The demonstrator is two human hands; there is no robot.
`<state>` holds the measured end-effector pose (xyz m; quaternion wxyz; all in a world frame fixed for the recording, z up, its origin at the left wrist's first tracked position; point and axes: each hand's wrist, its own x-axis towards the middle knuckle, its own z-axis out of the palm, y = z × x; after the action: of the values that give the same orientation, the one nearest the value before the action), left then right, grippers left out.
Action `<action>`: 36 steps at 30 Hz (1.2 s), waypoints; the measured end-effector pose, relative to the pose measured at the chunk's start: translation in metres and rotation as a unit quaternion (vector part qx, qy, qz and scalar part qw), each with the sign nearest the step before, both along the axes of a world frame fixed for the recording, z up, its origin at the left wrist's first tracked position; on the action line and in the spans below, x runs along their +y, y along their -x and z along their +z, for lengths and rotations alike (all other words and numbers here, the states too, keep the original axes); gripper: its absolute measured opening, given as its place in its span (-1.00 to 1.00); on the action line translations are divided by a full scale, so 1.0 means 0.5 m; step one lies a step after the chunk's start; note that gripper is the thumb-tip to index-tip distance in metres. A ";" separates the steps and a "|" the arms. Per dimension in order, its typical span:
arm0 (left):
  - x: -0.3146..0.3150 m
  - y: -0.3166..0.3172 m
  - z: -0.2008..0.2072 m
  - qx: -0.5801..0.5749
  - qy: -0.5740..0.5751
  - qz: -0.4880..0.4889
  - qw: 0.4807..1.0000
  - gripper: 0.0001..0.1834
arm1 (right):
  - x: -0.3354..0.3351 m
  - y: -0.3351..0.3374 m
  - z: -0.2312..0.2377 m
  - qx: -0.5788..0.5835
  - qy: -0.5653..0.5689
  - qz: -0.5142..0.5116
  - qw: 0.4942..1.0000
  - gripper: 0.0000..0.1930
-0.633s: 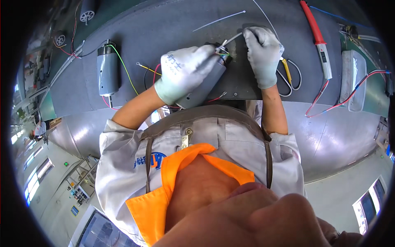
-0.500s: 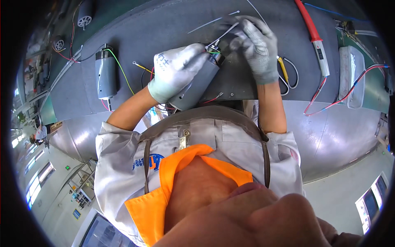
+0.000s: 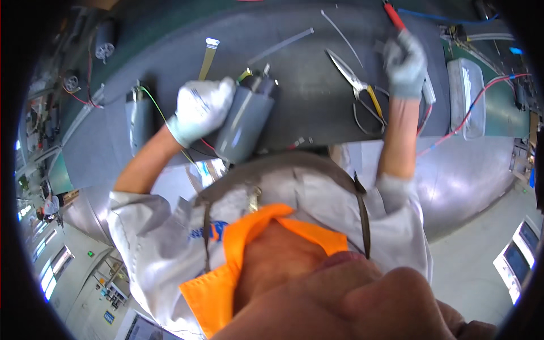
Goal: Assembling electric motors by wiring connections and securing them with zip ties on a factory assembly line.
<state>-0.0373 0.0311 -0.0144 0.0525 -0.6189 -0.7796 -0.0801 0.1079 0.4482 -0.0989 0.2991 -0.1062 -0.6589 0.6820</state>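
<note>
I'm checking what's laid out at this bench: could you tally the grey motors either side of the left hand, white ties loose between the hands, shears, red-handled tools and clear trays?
Grey motors: 2
Loose white ties: 2
Pair of shears: 1
Red-handled tool: 1
Clear tray: 1
Total: 7

Bright overall; glare on shiny grey surface (image 3: 453,184) at right, left windows (image 3: 49,281) blown out. Right hand (image 3: 406,65) motion-blurred. Strong fisheye bending, black corners.

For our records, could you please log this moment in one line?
Left hand: at grey motor | Right hand: at red-white tool, grip unclear | Shears: on table
</note>
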 end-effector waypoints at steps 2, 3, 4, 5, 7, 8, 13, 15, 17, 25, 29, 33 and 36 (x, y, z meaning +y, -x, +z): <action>0.028 -0.015 -0.012 -0.014 -0.056 -0.026 0.998 -0.89 | -0.071 0.064 0.162 0.041 0.241 -0.052 0.968 -0.78; 0.041 -0.019 -0.015 -0.006 -0.066 -0.048 0.997 -0.88 | -0.149 0.101 0.245 -0.019 0.179 0.045 0.983 -0.80; 0.058 -0.027 -0.004 -0.010 -0.067 -0.046 0.997 -0.87 | -0.195 0.118 0.268 -0.041 0.106 0.085 0.990 -0.81; 0.063 -0.019 -0.008 -0.034 -0.067 -0.017 0.997 -0.86 | -0.219 0.136 0.276 -0.056 0.030 0.133 0.989 -0.80; 0.050 -0.027 -0.021 -0.062 -0.101 -0.020 0.993 -0.87 | -0.232 0.165 0.215 -0.066 -0.113 0.089 0.987 -0.87; 0.062 -0.036 -0.020 -0.091 -0.097 -0.009 0.991 -0.87 | -0.215 0.138 0.219 -0.058 -0.342 0.012 0.938 -0.82; 0.026 -0.049 -0.030 -0.215 -0.136 0.075 0.964 -0.82 | -0.258 0.052 0.148 -0.150 -0.566 -0.033 0.810 -0.61; 0.025 -0.049 -0.022 -0.249 -0.132 0.081 0.956 -0.82 | -0.281 -0.023 0.114 -0.180 -0.433 0.017 0.883 -0.60; 0.024 -0.053 -0.015 -0.260 -0.112 0.089 0.955 -0.83 | -0.337 -0.071 0.128 -0.333 -0.173 0.180 0.909 -0.57; -0.077 -0.034 0.068 -0.203 0.006 0.126 0.971 -0.78 | -0.287 0.065 0.094 -0.118 -0.512 0.012 0.851 -0.71; -0.067 0.022 0.122 -0.004 0.123 -0.021 0.992 -0.81 | -0.237 0.164 0.077 -0.161 -0.727 0.020 0.667 -0.77; -0.061 0.036 0.166 -0.003 0.171 0.035 0.985 -0.70 | -0.244 0.176 0.073 -0.192 -0.774 0.042 0.603 -0.86; -0.044 0.040 0.179 -0.266 0.232 0.167 0.921 -0.66 | -0.251 0.168 0.091 -0.256 -0.763 0.041 0.592 -0.89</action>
<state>-0.0572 0.0093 0.0752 -0.2891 -0.4307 -0.8536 -0.0484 0.0241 0.3227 -0.0536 0.0611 0.0181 -0.9914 -0.1144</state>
